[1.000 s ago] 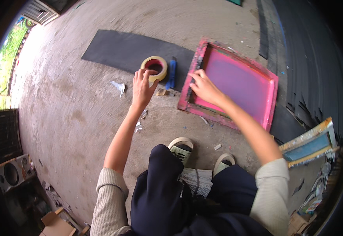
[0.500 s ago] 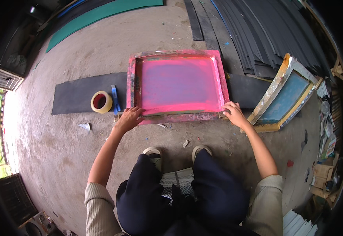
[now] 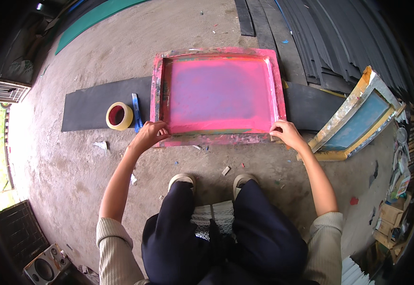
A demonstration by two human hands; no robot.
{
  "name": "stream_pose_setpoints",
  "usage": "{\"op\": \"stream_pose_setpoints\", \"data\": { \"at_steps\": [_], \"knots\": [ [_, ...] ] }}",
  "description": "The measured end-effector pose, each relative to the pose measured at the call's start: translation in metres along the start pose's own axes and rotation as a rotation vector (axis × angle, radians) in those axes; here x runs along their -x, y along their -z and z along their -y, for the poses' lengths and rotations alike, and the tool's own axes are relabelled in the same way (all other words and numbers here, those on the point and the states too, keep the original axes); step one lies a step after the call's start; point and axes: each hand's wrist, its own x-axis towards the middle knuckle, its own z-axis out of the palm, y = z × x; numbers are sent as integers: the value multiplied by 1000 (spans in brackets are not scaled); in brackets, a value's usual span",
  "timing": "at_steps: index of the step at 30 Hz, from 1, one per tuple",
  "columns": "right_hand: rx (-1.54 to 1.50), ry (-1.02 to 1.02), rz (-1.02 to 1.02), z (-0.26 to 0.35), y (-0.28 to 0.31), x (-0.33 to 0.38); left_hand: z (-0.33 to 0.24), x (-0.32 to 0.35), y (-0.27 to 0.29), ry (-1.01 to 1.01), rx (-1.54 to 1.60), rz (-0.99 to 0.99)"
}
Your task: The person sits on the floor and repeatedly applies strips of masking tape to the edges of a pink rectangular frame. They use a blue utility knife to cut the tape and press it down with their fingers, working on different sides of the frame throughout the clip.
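A pink-stained screen printing frame (image 3: 216, 139) lies in front of me across a black sheet (image 3: 107, 90), its mesh tinted pink and purple. My left hand (image 3: 149, 135) grips its near left corner, fingers curled over the rim. At the near right corner, my right hand (image 3: 288, 135) pinches the frame with bunched fingers. Left of the frame, a roll of clear tape (image 3: 128, 116) and a blue utility knife (image 3: 136, 112) rest on the black sheet, the knife close to my left hand.
To the right leans a second screen frame (image 3: 340, 111) with blue mesh. Stacked dark strips (image 3: 349, 42) fill the far right, and a green sheet (image 3: 93, 19) lies far left. Scraps dot the concrete floor (image 3: 83, 175). A speaker (image 3: 45, 266) stands at lower left.
The whole view has shifted slightly, so the frame looks a little larger. My fingers on both corners are more curled and bunched than before. The tape and knife stay beside the frame.
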Motion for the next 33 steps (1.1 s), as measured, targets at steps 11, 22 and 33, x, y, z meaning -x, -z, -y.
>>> {"op": "stream_pose_setpoints", "data": {
  "at_steps": [11, 22, 33],
  "knots": [
    [-19, 120, -137, 34, 20, 41, -31, 43, 10, -17, 69, -101],
    [72, 291, -263, 138, 106, 99, -84, 76, 115, -96, 80, -342],
    [-7, 253, -245, 182, 132, 147, -142, 131, 160, -132, 346, -537]
  ]
}}
